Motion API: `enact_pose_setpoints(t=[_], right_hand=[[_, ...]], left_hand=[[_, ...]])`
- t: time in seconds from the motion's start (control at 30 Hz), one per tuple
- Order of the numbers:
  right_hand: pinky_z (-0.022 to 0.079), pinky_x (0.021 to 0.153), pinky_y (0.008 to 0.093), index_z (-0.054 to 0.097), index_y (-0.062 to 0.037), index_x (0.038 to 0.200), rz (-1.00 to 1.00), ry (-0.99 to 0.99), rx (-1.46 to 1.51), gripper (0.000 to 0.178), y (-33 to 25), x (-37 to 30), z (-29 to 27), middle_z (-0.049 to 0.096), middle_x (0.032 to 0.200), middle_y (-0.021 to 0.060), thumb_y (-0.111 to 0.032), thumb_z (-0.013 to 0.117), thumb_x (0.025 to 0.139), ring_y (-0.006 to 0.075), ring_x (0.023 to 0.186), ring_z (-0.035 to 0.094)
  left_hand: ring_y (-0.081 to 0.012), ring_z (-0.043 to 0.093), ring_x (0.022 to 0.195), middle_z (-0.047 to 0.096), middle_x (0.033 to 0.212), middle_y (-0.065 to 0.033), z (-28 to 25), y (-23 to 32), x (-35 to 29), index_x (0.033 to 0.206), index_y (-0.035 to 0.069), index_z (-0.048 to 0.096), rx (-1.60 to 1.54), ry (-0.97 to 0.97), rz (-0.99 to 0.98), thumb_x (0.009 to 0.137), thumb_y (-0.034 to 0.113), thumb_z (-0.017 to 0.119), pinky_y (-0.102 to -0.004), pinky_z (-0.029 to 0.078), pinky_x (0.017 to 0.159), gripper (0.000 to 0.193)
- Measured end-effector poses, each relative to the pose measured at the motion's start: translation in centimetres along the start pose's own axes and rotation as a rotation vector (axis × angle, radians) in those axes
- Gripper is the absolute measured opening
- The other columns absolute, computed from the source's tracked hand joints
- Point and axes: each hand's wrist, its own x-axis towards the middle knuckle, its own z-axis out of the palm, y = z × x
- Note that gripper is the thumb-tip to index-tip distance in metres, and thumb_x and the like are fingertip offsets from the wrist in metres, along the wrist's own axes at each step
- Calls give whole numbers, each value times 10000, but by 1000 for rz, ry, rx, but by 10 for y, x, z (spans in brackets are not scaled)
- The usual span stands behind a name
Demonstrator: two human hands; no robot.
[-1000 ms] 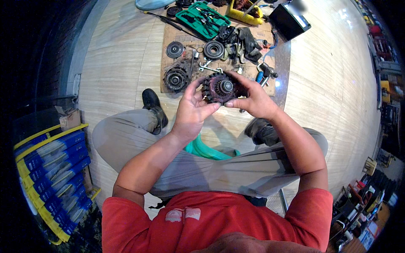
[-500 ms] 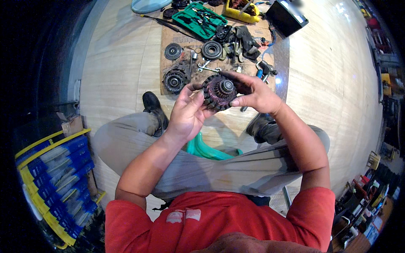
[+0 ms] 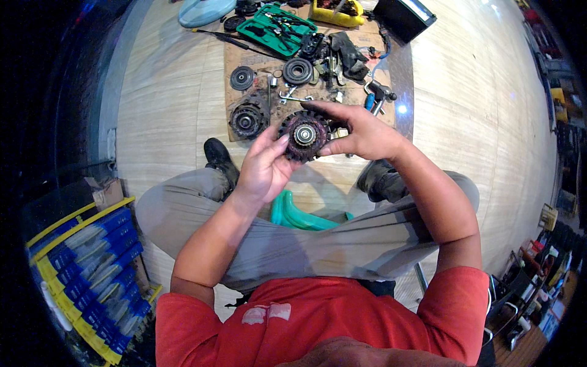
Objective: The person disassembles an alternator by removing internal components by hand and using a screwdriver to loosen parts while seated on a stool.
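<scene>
Between my two hands, above the near edge of the cardboard, is a dark, greasy rotor (image 3: 305, 136) with a toothed rim, reddish inner part and a shiny bearing on its shaft end. The bearing end faces up at me. My left hand (image 3: 267, 162) grips its left and lower side, thumb on the rim. Around the right side curve the blackened fingers of my right hand (image 3: 361, 129), thumb at the lower edge. Just past the left hand lies a round dark housing (image 3: 247, 120). A metal wrench (image 3: 295, 97) lies right beyond the rotor.
On the cardboard (image 3: 252, 60) rest a pulley (image 3: 298, 71), a smaller black disc (image 3: 243, 77), a hammer (image 3: 382, 93) and dark gloves (image 3: 348, 55). Farther off are a green tool case (image 3: 276, 29), a yellow container (image 3: 337, 13) and a black box (image 3: 405, 18). Blue-yellow bins (image 3: 92, 269) stand at left.
The rotor has tipped so its bearing end faces me more squarely. Both hands keep their hold and have shifted slightly left in view; the whole scene has shifted a little too.
</scene>
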Motion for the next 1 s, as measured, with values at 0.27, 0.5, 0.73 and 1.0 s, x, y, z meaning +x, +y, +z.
enact_pose_setpoints(t=[0.27,0.5,0.73,1.0], right_hand=[[445,1018,363,338,-48,1480,-14,17,-98,909,4,-4,0,545,1352,152,-133,831,721,250,1197,554],[504,839,418,582,-9,1187,-45,323,-371,446,-11,-10,7,621,1057,226,-175,742,805,391,980,612],[498,678,440,653,1,881,-52,322,-414,174,-8,-13,31,625,814,203,-154,705,823,403,794,621],[495,692,458,653,0,887,28,375,-339,203,-7,-10,56,627,823,215,-153,734,780,408,794,618]], left_hand=[[-346,528,1253,506,1366,-214,-2,-1,5,1404,4,373,-25,26,31,979,81,394,-518,450,1045,433],[-328,571,1196,544,1311,-195,-6,-2,6,1355,7,399,-31,112,86,964,55,408,-519,468,1023,394],[-309,583,1166,556,1273,-181,-13,-5,7,1323,-1,405,-51,128,114,937,28,447,-494,487,998,390],[-249,600,1107,561,1195,-150,-10,-10,10,1283,-1,392,1,164,153,880,-36,505,-409,537,923,420]])
